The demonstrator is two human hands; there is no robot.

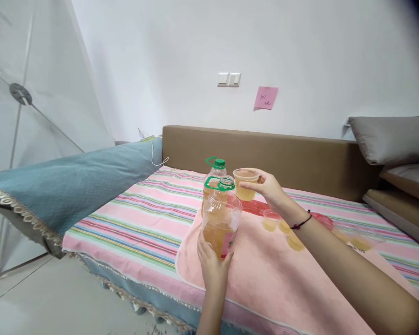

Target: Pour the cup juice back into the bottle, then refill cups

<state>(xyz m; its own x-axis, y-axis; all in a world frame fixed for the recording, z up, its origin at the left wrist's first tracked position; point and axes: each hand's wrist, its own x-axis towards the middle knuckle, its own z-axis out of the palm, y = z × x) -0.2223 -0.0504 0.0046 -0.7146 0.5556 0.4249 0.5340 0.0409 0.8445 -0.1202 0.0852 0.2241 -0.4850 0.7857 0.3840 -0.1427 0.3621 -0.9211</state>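
My left hand [212,260] is wrapped round the lower part of a clear, uncapped bottle [221,228] that is partly filled with amber liquid and has a green handle ring at its neck. Just behind it stands a second bottle [209,179] with a green cap. To the right of the bottle's mouth, my right hand [265,186] holds a clear plastic cup [246,185] of pale amber liquid, fingers closed on its side. Several similar cups, among them one cup [269,221], sit on the pink mat [258,279], partly hidden by my right forearm.
A striped sheet [143,218] covers the sofa, with a brown backrest [258,151] behind. A blue-covered armrest [80,181] is at the left. Grey cushions [391,137] are stacked at the right. On the wall are switches [228,79] and a pink note [266,97].
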